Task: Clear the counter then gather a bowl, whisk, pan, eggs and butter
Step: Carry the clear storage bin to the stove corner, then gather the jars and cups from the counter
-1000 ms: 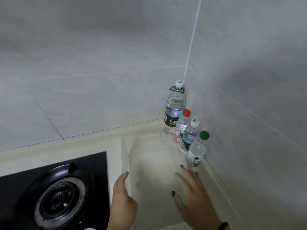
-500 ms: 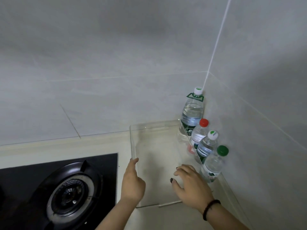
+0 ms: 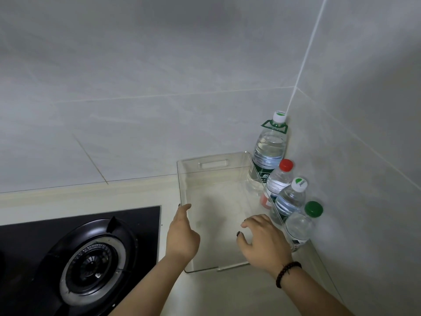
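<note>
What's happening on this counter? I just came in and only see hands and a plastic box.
A person has both hands at a clear plastic bin on the counter. The left hand touches its left wall; the right hand hovers curled over the inside. Four water bottles stand along the right wall, and a gas burner sits left.

I am looking at a home kitchen corner: a black glass gas hob [image 3: 79,254] with a round burner [image 3: 91,267] is set into a pale countertop [image 3: 239,293], grey tiled walls [image 3: 159,76] meet behind it, and water bottles [image 3: 268,151] stand along the wall.
</note>
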The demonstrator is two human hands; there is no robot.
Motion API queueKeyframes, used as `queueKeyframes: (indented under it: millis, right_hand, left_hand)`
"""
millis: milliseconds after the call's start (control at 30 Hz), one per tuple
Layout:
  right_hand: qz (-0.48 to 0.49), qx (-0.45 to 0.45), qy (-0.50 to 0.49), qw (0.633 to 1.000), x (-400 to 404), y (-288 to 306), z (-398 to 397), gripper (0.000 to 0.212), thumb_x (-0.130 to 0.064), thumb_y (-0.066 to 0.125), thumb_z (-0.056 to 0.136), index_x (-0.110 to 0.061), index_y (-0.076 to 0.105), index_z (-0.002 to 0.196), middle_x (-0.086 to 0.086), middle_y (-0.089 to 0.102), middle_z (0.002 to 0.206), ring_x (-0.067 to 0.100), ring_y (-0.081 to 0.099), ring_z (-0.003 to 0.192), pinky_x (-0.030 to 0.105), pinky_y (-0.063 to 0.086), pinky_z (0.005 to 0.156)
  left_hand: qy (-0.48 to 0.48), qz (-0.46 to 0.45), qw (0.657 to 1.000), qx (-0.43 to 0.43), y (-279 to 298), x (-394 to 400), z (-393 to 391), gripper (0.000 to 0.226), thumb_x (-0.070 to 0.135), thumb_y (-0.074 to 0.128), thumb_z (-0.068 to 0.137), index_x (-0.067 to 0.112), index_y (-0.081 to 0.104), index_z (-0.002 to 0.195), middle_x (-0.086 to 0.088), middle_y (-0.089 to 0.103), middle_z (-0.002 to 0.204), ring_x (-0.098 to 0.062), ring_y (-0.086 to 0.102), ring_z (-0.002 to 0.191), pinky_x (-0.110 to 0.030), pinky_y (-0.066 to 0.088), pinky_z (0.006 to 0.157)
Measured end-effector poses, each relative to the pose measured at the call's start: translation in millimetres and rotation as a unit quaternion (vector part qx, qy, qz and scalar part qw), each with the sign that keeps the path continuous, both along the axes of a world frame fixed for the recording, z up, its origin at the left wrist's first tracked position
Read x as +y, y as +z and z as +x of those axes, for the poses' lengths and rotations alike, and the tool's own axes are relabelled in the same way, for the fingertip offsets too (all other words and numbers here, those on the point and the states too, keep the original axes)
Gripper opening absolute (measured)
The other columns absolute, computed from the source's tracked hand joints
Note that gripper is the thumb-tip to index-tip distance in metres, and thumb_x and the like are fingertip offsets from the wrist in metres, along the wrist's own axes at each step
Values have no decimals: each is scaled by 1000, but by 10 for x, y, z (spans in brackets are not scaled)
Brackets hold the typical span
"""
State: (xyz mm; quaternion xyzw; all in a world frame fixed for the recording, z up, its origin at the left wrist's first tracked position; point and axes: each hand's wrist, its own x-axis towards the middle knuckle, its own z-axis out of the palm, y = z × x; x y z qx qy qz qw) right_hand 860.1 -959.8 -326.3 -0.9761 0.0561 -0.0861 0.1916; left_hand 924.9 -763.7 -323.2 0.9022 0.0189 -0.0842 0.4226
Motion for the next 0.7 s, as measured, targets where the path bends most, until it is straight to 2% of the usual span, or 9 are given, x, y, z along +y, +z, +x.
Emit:
queueKeyframes:
  millis: [100,200,300,400,467,567,633,700]
  right_hand:
    - [2,34,-3,999,20,-7,16,36,-46,46,84,-27,64,109,-15,59,110,1,52,110,22,47,82]
    - [12,43,-23,999,33,16,27,34,-46,47,84,-29,62,109,-14,56,111,2,54,105,21,46,83]
    - [15,43,-33,998,38,49,22,32,-44,48,85,-28,63,107,-13,56,109,3,55,102,20,45,82]
    - [21,52,-55,997,61,68,25,31,-44,46,83,-28,63,103,-12,58,106,5,56,97,22,46,78]
    - [26,66,-72,995,73,82,24,31,-45,44,82,-29,63,102,-11,59,105,8,57,95,23,47,76]
    - [17,87,-63,994,99,145,-15,32,-43,44,83,-27,65,100,-9,61,103,9,57,95,25,48,76]
    - [5,98,-45,994,112,187,-26,32,-40,44,85,-23,66,102,-7,61,103,10,55,99,27,49,78]
    - [-22,91,-25,995,135,242,-42,31,-35,44,88,-17,66,101,-4,63,101,12,52,102,28,49,76]
  left_hand:
    - [-11,11,1000,13,52,-14,80,73,-16,36,77,21,36,140,-11,39,150,-27,51,126,-25,46,77]
    - [-19,29,999,18,87,-16,103,69,-16,40,77,19,37,137,-11,42,146,-28,57,114,-23,41,72]
    - [-19,21,999,25,87,-13,95,68,-15,40,76,20,38,135,-10,50,131,-25,58,93,-24,41,61]
    - [-14,-3,1000,25,62,6,107,68,-14,40,76,19,38,135,-5,50,120,-25,57,89,-24,41,58]
    - [-15,-13,999,25,59,13,105,67,-14,41,77,19,38,136,-8,52,122,-27,57,91,-27,44,63]
    - [-32,-17,999,28,103,42,80,64,-11,42,80,16,36,139,-9,43,139,-29,55,108,-30,48,79]
    - [-52,-15,998,31,136,58,64,61,-7,40,85,13,34,142,-7,32,149,-27,48,123,-33,46,94]
    - [-66,-19,997,28,176,92,11,56,-2,41,89,12,34,143,-6,27,152,-25,44,128,-31,42,100]
